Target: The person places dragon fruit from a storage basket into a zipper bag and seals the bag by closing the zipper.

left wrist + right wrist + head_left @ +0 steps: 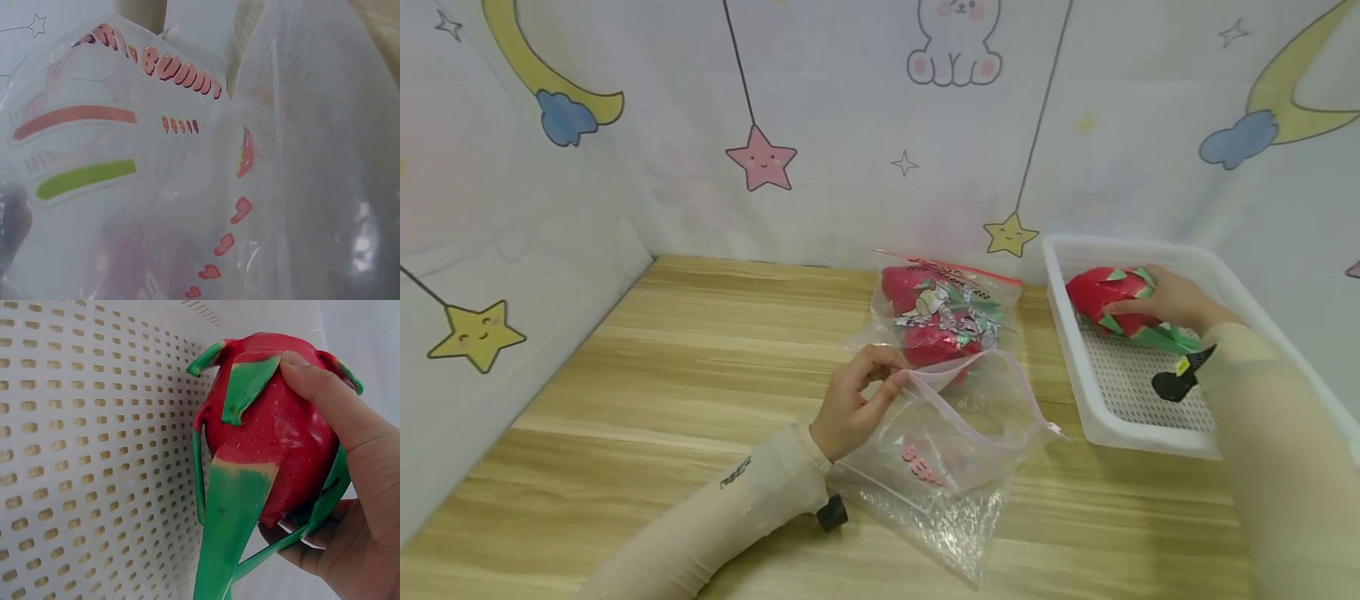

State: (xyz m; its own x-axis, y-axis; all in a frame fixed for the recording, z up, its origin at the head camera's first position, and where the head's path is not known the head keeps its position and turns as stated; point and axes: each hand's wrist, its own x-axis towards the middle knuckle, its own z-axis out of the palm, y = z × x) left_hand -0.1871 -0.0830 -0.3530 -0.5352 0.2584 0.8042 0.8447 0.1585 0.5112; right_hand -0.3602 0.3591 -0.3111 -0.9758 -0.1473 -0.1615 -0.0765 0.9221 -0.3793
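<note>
In the head view my left hand [859,402] pinches the rim of a clear zip bag [955,492], whose mouth gapes towards the right. Pink lettering and small heart prints show on this bag [187,150] in the left wrist view. Over in the white basket, my right hand [1176,298] grips a red dragon fruit [1105,296] with green scales. From the right wrist, the thumb lies on the front of the dragon fruit [269,431] and the fingers curl round behind and below it.
Behind the open bag lies a second zip bag [947,312] with a red strip, holding red fruit with green parts. A white perforated basket [1075,392] stands at the right, its raised rim around my right hand. Patterned cloth walls [850,125] border the wooden table [700,333].
</note>
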